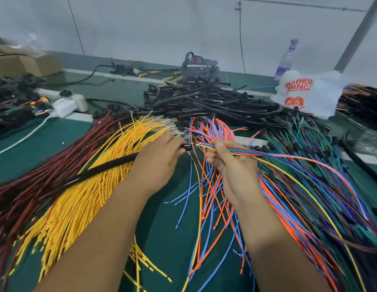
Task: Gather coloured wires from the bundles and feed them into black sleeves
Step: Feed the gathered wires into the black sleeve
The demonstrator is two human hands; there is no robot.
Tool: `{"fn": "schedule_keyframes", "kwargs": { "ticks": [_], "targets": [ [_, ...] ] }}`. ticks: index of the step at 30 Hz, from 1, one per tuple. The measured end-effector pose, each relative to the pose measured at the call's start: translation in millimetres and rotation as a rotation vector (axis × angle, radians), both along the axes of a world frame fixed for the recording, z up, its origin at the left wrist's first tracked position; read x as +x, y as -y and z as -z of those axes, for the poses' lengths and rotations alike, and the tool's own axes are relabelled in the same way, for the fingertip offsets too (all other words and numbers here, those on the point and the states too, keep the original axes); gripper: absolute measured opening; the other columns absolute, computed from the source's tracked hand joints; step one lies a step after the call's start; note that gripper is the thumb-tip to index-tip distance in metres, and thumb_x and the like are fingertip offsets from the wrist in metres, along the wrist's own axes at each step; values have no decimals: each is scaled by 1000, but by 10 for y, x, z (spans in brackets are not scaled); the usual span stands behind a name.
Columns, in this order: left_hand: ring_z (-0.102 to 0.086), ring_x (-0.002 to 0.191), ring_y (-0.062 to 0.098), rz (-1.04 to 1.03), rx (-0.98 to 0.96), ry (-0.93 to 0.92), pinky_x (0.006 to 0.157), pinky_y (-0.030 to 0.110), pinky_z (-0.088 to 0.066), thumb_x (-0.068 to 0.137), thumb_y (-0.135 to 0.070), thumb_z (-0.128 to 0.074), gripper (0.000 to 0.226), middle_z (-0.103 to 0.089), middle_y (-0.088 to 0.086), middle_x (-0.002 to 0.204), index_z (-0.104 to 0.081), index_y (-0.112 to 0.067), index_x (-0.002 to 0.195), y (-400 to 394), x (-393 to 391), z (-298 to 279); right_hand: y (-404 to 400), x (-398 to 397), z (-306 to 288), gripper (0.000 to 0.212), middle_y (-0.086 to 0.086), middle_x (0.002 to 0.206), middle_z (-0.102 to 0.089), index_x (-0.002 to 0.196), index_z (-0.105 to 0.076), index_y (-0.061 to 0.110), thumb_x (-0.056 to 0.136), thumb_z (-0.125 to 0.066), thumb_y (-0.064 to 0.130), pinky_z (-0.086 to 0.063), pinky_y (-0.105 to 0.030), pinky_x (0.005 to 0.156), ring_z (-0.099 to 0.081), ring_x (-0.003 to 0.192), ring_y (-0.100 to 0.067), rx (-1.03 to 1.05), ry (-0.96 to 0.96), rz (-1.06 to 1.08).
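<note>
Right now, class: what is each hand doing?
Left hand: closed on the black sleeve.
Right hand: closed on a bunch of coloured wires.

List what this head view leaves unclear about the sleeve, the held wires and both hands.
- Black sleeve: its far end runs left into motion blur over the red wires.
- Sleeve mouth: too small to tell whether any wire tip is inside.
- Held wires: their count is too fine to read.
- Left hand and right hand: seen from the back, so the fingertips are mostly hidden.
- Both forearms: cut by the bottom edge.
</note>
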State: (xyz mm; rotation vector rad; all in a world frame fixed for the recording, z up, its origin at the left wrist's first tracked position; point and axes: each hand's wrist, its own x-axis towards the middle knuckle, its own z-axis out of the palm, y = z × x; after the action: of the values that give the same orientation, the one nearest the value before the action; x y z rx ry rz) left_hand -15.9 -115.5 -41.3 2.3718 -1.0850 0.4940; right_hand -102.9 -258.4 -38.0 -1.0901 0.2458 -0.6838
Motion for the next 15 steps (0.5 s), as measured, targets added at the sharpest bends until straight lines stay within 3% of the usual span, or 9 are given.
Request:
{"fn": "schedule_keyframes", "kwargs": {
  "ticks": [5, 11, 15],
  "targets": [
    [-50, 97, 15, 71, -50, -71, 70, 34, -39, 99, -31, -45, 24, -56, -9, 108, -53, -27, 120, -8, -26, 2, -4, 2, 8, 12, -3, 58, -67, 84, -65, 2, 92, -57, -1, -54, -19, 57, -65, 55, -12, 7, -5, 14],
    [-43, 72, 8, 213, -139, -226, 62, 36, -37, 98, -31, -48, 10, -50, -11, 77, -53, -24, 92, 79, -31, 10, 1, 1, 7, 13, -3, 58, -65, 84, -64, 3, 93, -55, -2, -52, -19, 55, -63, 54, -11, -25, -8, -38],
    [-47, 71, 3, 248, -220, -337, 63, 33, -34, 98, -32, -49, 10, -52, -15, 74, -49, -37, 90, 96, -72, 11, 6, 1, -12, 16, -4, 60, -65, 83, -63, 3, 94, -53, -2, -52, -18, 54, -62, 54, -11, 38, 9, -57]
  ]
}}
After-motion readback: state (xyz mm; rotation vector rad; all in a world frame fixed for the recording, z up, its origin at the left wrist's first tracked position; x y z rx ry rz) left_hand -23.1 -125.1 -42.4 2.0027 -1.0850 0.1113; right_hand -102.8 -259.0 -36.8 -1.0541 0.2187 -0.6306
